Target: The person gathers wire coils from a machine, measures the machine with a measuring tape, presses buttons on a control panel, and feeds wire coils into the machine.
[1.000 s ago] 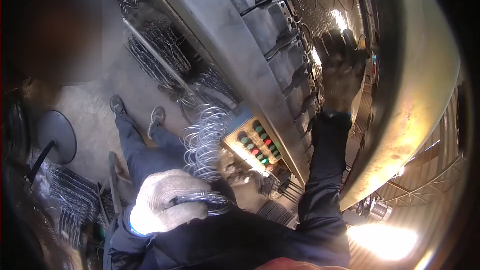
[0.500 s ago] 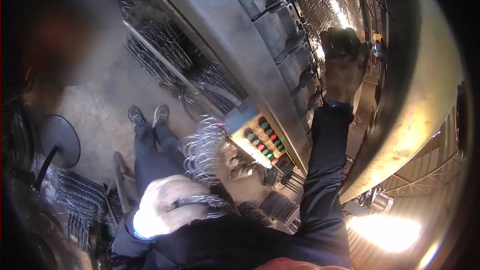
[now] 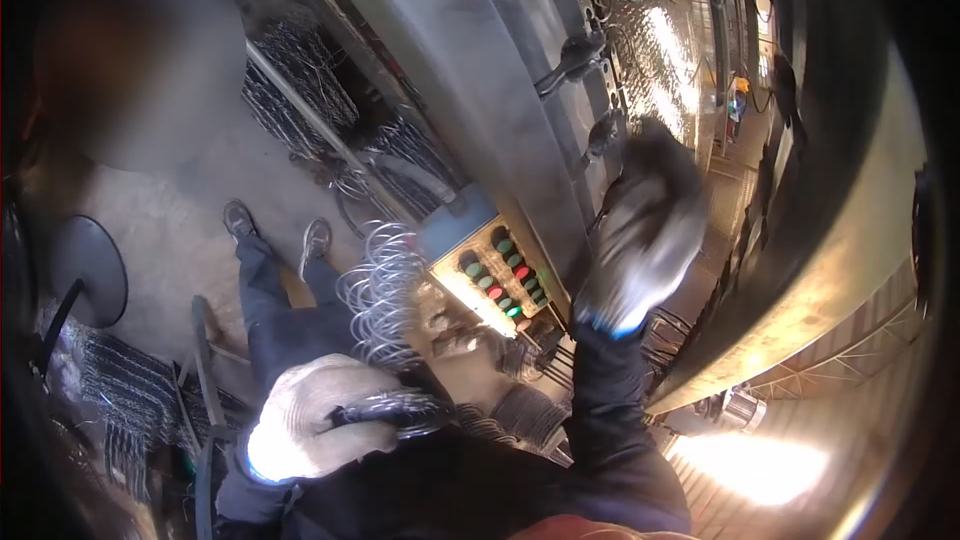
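My left hand [image 3: 325,415], in a whitish knit glove, is closed round a bundle of wire coils [image 3: 400,408] close to my body. Loose silvery spirals [image 3: 383,295] rise above it. My right hand [image 3: 650,220], in a darker-stained glove, is beside the machine's row of dark metal fittings [image 3: 575,55]. Motion smears its fingers, so I cannot make out whether they hold anything. A control box [image 3: 500,280] with green, red and black buttons is between my two hands, nearer the right one.
A wide metal beam [image 3: 450,70] slopes across the middle. Bundled springs [image 3: 130,380] lie at the lower left, near a round dark disc [image 3: 95,270]. A curved yellowish panel [image 3: 820,270] stands at the right. A person in orange and blue [image 3: 738,100] is far off.
My right hand has moved down and back toward my body, away from the shiny surface. My left hand keeps its hold on the coils. The view has shifted slightly.
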Motion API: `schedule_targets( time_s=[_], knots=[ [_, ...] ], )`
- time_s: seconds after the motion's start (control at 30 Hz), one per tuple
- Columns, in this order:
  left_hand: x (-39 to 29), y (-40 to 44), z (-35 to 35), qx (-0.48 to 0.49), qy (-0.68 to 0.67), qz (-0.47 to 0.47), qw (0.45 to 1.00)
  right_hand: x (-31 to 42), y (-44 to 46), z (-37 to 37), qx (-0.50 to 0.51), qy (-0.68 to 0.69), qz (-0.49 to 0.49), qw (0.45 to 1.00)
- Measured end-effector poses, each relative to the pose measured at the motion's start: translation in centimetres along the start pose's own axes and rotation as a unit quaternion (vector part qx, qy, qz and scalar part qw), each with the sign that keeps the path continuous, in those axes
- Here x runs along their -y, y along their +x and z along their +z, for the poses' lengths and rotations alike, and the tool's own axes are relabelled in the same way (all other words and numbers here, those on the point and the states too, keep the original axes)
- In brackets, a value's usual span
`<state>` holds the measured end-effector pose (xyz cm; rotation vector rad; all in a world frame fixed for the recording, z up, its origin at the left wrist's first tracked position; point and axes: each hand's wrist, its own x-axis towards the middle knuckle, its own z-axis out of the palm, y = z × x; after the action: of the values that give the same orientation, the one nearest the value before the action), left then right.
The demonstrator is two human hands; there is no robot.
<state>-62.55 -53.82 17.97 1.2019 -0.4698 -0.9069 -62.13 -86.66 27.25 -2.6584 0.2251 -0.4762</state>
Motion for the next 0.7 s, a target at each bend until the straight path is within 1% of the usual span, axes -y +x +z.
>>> schedule_targets(
  time_s=[0.03, 0.07, 0.1, 0.13, 0.17, 0.2, 0.23, 0.27, 0.3, 0.33, 0.37, 0.4, 0.43, 0.47, 0.5, 0.53, 0.57, 0.6, 0.63, 0.67, 0.7],
  knots=[
    [0.0, -0.1, 0.3, 0.0, 0.006, 0.0, 1.0, 2.0, 1.1, -0.1, 0.195, 0.046, -0.12, 0.972],
    [0.1, -0.2, 0.7, 0.011, 0.043, 0.077, 0.996, 4.2, 1.4, 0.2, 0.356, 0.128, -0.167, 0.91],
    [0.0, -0.3, 1.1, 0.024, 0.079, 0.154, 0.985, 6.0, 0.8, 1.1, 0.455, 0.168, -0.175, 0.857],
    [-0.2, -0.7, 1.9, 0.01, 0.046, 0.127, 0.991, 6.8, -1.6, 2.1, 0.439, 0.179, -0.186, 0.861],
    [-0.4, -1.2, 2.6, -0.004, 0.011, 0.101, 0.995, 6.7, -3.9, 2.7, 0.364, 0.208, -0.19, 0.888],
    [-0.4, -1.3, 2.9, -0.013, 0.024, 0.088, 0.996, 6.4, -4.3, 2.2, 0.349, 0.215, -0.181, 0.894],
    [-0.7, -1.3, 3.3, -0.021, 0.001, 0.065, 0.998, 6.2, -4.4, 1.4, 0.335, 0.222, -0.174, 0.899],
    [-0.9, -1.4, 3.7, -0.03, -0.022, 0.043, 0.998, 5.7, -3.6, 0.2, 0.346, 0.214, -0.173, 0.897],
    [-1.2, -1.4, 4.0, -0.04, -0.046, 0.021, 0.998, 5.2, -3.1, -1.0, 0.333, 0.2, -0.187, 0.902],
    [-1.1, -0.9, 4.1, -0.035, -0.009, 0.103, 0.994, 4.0, -2.7, -2.4, 0.271, 0.166, -0.206, 0.925],
    [-1.0, -0.6, 4.3, -0.03, 0.027, 0.183, 0.982, 2.3, -2.5, -3.6, 0.183, 0.113, -0.217, 0.952],
    [-0.9, -0.7, 4.4, -0.03, 0.027, 0.184, 0.982, -0.1, -2.5, -4.3, 0.092, 0.039, -0.21, 0.973],
    [-0.6, -0.8, 4.5, -0.029, 0.053, 0.19, 0.98, -3.3, -2.2, -4.7, 0.01, -0.064, -0.178, 0.982],
    [-0.3, -0.8, 4.7, -0.028, 0.079, 0.196, 0.977, -7.2, -1.4, -5.0, -0.05, -0.177, -0.134, 0.974],
    [-0.1, -1.1, 5.1, -0.027, 0.078, 0.196, 0.977, -11.3, -0.3, -5.3, -0.081, -0.27, -0.079, 0.956],
    [0.1, -1.3, 5.5, -0.042, 0.063, 0.169, 0.983, -15.0, 0.9, -5.7, -0.088, -0.302, -0.024, 0.949],
    [0.3, -1.6, 5.8, -0.062, 0.049, 0.142, 0.987, -17.2, 1.8, -5.9, -0.078, -0.274, 0.016, 0.958],
    [0.5, -1.9, 5.9, -0.055, 0.052, 0.117, 0.99, -18.3, 2.2, -6.1, -0.063, -0.215, 0.045, 0.974],
    [0.5, -2.2, 6.0, -0.055, 0.053, 0.115, 0.99, -17.7, 2.3, -5.8, -0.056, -0.121, 0.06, 0.989],
    [0.4, -2.4, 6.2, -0.055, 0.032, 0.052, 0.997, -17.1, 2.4, -5.5, -0.052, -0.026, 0.078, 0.995],
    [0.4, -2.6, 6.3, -0.053, 0.009, -0.012, 0.998, -12.6, 2.8, -4.8, -0.117, 0.239, 0.124, 0.956]
  ],
)
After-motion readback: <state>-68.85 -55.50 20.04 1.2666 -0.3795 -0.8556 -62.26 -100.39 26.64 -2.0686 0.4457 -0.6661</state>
